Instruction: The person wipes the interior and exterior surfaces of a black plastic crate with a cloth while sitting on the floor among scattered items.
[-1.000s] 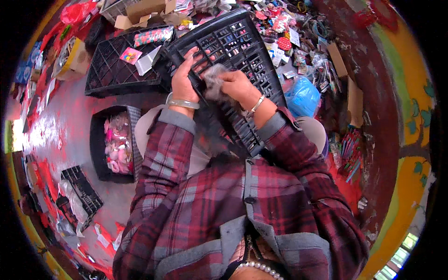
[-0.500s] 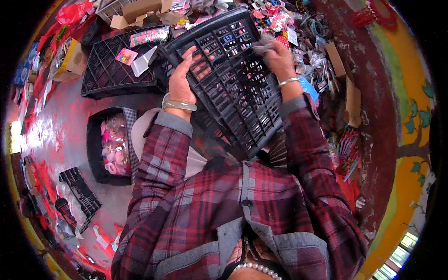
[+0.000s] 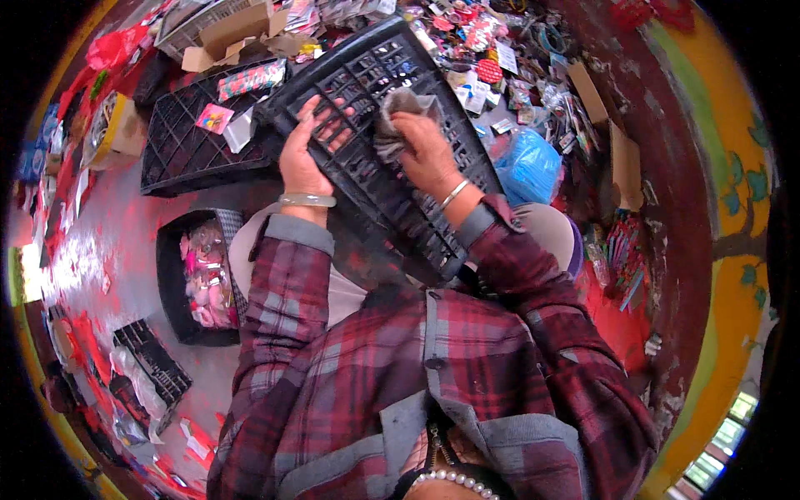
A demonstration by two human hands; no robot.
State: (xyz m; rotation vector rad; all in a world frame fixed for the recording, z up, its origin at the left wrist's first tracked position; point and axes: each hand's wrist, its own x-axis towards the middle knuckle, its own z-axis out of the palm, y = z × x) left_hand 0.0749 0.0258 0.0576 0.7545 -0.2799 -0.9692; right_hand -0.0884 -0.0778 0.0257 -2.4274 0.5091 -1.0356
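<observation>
No legible lettering, labels, brand names, numbers or signs anywhere in view

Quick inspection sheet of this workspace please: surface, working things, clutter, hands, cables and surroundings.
Surface: shiny grey floor with red patches.
Working things: black plastic lattice crate, held slanting before the person; bunched grey cloth over its lattice.
Clutter: heap of small mixed packets; translucent blue plastic bag; black open box holding pink wrapped items.
Hands: left hand grips the crate, fingers showing through the lattice; right hand clutches the cloth.
Cables: nothing seen.
Surroundings: yellow-and-green painted surface along the right edge.
</observation>
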